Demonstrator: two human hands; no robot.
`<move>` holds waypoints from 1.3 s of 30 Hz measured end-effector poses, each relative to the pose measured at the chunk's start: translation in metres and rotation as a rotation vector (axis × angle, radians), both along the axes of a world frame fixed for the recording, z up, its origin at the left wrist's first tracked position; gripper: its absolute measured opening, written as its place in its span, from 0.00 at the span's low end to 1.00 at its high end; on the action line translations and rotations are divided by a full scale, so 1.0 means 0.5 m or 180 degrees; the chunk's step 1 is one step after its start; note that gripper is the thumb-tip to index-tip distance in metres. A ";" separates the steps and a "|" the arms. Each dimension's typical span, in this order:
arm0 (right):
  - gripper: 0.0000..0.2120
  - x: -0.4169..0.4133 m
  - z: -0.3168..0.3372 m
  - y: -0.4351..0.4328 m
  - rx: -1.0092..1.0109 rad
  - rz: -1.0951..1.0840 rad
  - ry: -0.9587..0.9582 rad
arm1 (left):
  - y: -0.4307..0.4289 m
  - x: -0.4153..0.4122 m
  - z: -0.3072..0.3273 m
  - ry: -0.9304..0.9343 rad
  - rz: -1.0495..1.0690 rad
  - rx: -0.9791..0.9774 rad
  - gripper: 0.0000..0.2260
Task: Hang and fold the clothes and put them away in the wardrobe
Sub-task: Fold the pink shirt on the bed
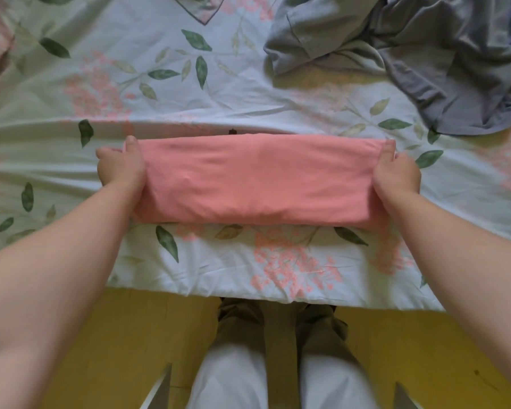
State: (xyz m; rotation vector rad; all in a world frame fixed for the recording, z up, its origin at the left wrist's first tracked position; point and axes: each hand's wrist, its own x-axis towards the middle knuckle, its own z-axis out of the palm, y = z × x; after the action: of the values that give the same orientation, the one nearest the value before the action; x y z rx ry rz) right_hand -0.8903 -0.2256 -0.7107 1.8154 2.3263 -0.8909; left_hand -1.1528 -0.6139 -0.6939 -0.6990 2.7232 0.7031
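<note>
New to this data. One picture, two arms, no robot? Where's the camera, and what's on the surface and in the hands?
There is no machine here. One wide-angle camera sits on a person's head, looking forward and down, so the two bare arms are the wearer's own. The left hand and the right hand each grip one end of a folded pink fabric garment, stretched as a long band on a pale floral bedsheet. At the far right of the sheet lies a crumpled heap of grey clothes, not yet folded. Below the sheet's near edge you see the yellow floor and the wearer's legs.
</note>
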 end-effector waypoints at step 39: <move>0.35 0.085 0.367 -0.388 -0.0357 0.0194 0.1351 | 0.329 0.179 0.372 -0.1273 -0.4066 0.0730 0.32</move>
State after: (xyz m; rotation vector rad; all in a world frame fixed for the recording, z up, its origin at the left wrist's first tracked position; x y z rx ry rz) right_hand -0.8477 -0.4198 -0.5270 1.6293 2.4784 -1.4887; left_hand -1.0633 -0.4494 -0.5081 0.8292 2.0396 0.4239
